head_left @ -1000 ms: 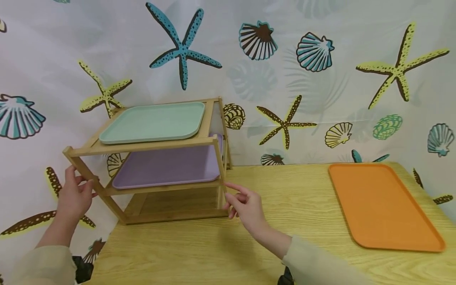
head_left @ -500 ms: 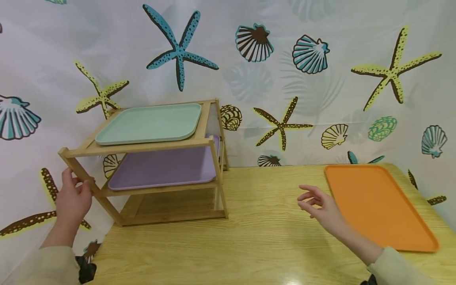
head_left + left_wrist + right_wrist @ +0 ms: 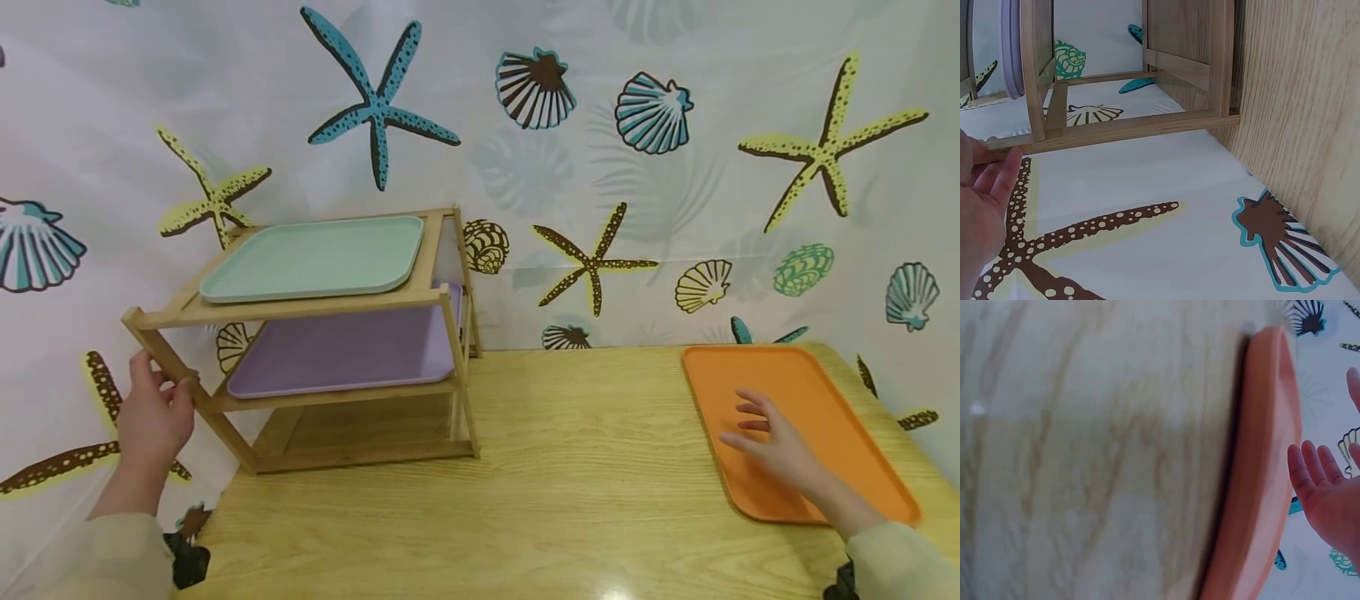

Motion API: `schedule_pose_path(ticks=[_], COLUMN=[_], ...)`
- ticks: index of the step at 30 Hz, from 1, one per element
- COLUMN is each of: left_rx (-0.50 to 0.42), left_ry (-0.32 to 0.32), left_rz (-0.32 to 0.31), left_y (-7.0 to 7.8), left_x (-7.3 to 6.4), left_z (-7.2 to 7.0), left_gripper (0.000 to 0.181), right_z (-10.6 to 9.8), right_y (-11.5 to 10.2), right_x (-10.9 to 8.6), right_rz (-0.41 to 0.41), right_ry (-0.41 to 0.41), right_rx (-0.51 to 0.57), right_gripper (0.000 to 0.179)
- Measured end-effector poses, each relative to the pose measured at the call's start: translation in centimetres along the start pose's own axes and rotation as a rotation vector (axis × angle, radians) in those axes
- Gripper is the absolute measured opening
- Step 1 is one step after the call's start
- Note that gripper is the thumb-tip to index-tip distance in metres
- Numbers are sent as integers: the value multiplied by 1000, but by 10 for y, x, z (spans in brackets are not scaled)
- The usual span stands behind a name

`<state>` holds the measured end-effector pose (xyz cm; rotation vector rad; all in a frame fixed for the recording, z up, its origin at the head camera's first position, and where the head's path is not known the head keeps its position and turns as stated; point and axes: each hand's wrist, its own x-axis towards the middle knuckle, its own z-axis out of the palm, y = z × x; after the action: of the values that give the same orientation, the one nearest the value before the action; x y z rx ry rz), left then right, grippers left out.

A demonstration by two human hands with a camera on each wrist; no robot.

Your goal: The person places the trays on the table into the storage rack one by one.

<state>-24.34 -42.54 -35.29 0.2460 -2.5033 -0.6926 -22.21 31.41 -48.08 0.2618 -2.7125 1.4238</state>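
Note:
My left hand (image 3: 153, 417) grips the left front post of a three-level wooden rack (image 3: 300, 311). In the left wrist view the fingers (image 3: 1005, 181) curl about that post. A pale green tray (image 3: 315, 258) lies on the rack's top level, and a purple tray (image 3: 352, 346) on the middle one. Over on the right, my right hand (image 3: 776, 450) hovers above an orange tray (image 3: 813, 392) with fingers spread and nothing held. The right wrist view has the hand (image 3: 1335, 506) beside the tray's raised rim (image 3: 1250, 462); contact cannot be made out.
Both trays and rack stand on a wood-grain table (image 3: 570, 467). A white curtain (image 3: 540, 175) printed with starfish and shells hangs close behind the rack and along both sides. The rack's bottom level (image 3: 375, 421) is bare wood.
My right hand has left the rack's right front post and moved right across the table to above the orange tray, its fingers spreading. The left hand keeps its grip on the post.

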Motion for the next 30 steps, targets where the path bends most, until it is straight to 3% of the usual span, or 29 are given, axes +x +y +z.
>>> schedule_pose_path(ticks=[6, 11, 20, 23, 30], left_rx=[-1, -8, -23, -25, -27], left_ry=[-6, -26, -30, -30, -39], left_rz=[-11, -29, -12, -6, -16], left_y=[1, 3, 4, 4, 1], left_x=[-2, -4, -1, 0, 0], left_z=[-1, -2, -3, -3, -1], left_gripper=[50, 50, 51, 50, 51], right_z=[8, 18, 31, 36, 44], right_y=[9, 10, 7, 2, -7], right_x=[4, 11, 14, 10, 1], right_rz=[44, 44, -17, -23, -47], right_ry=[-70, -76, -76, -137, -362], right_rx=[-38, -72, -19, 35, 193], right_gripper=[72, 65, 50, 49, 52])
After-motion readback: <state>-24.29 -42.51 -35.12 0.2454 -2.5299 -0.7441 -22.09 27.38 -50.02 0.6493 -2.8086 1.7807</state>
